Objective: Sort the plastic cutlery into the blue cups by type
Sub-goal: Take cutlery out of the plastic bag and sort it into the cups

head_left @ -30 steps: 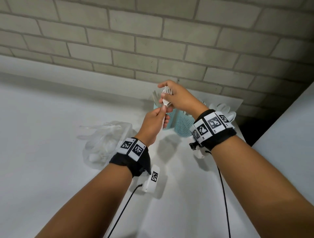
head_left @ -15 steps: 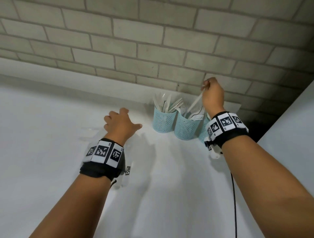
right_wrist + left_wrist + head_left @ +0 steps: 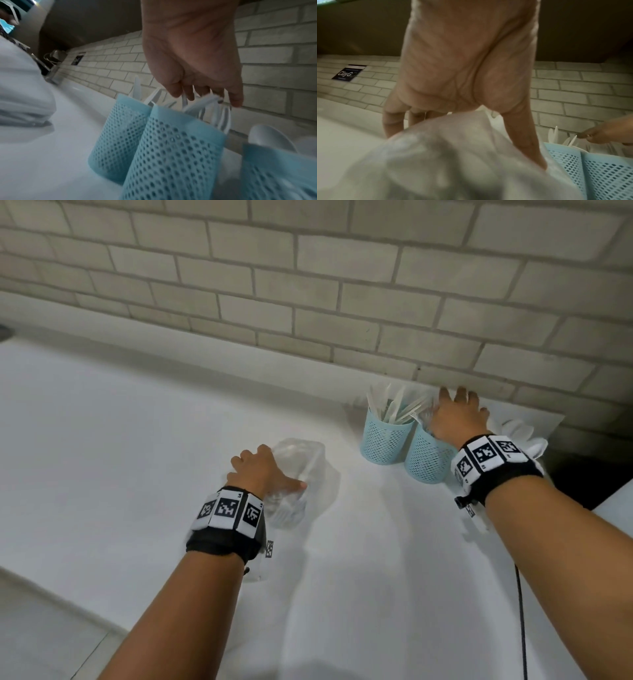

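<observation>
Three blue mesh cups stand by the brick wall. The left cup [image 3: 385, 441] [image 3: 120, 135] holds knives. The middle cup [image 3: 426, 462] [image 3: 171, 155] holds white forks [image 3: 214, 108]. The right cup [image 3: 278, 169] shows a spoon [image 3: 271, 136]; in the head view my wrist hides it, with only spoon bowls [image 3: 520, 436] showing. My right hand [image 3: 455, 414] [image 3: 197, 93] hovers over the middle cup, fingers extended, tips touching the fork tops. My left hand [image 3: 265, 474] [image 3: 464, 108] grips a clear plastic bag [image 3: 301, 474] [image 3: 453, 155] of cutlery, thumb on one side and fingers on the other.
The white counter [image 3: 120, 440] runs left and toward me. A brick wall [image 3: 342, 285] stands just behind the cups. At the right a dark gap [image 3: 582, 474] separates this counter from another white surface. A cable [image 3: 520, 611] hangs from my right wrist.
My right hand has come down over the middle cup and let go of the fork it held up. My left hand has settled onto the plastic bag and gripped it.
</observation>
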Available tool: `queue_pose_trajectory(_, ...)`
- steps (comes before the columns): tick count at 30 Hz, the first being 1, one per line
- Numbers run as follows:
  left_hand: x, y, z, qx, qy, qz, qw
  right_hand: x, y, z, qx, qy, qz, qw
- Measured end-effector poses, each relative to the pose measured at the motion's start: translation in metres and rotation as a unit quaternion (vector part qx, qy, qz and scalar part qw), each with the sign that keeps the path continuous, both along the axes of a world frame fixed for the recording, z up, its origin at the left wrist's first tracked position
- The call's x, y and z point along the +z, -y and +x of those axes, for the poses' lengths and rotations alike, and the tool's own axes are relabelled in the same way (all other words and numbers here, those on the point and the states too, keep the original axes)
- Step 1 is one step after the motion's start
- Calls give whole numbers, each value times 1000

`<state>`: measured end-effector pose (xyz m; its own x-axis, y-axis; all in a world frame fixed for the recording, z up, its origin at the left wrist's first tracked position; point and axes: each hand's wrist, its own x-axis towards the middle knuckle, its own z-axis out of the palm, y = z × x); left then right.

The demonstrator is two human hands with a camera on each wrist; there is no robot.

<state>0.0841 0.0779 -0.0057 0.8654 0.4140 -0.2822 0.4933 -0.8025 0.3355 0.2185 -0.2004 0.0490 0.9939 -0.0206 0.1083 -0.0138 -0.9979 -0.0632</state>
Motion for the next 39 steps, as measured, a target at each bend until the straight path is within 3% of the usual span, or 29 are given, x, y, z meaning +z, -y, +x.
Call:
queue_pose_trajectory(2, -3, 1, 0, 7, 8, -14, 1000, 8, -8, -1, -8, -2, 29, 1000)
queue_pose_trajectory(7, -3, 4, 1, 21, 56, -25, 998, 23, -35, -17, 49, 99, 102, 989)
queue_pose_trajectory(14, -10, 0, 13, -35, 179, -80, 980, 24, -64, -40, 115, 70, 141, 981)
queue_pose_trajectory(18, 4, 12, 10, -104, 232, -77, 964, 23, -74, -58, 162, 19, 130, 978)
queue_pose_trajectory(23, 27, 39, 11, -134, 289, -134, 938, 33, -68, -80, 225, -148, 60, 961)
queue_pose_trajectory(25, 35, 57, 12, -173, 300, -163, 924, 37, -61, -89, 235, -174, 94, 952)
queue_pose_trajectory(30, 38, 103, 18, -252, 305, -244, 885, 42, -34, -103, 211, -170, 164, 948)
queue_pose_trajectory(39, 9, 158, 23, -319, 234, -233, 888, 21, 14, -119, 84, -151, 280, 944)
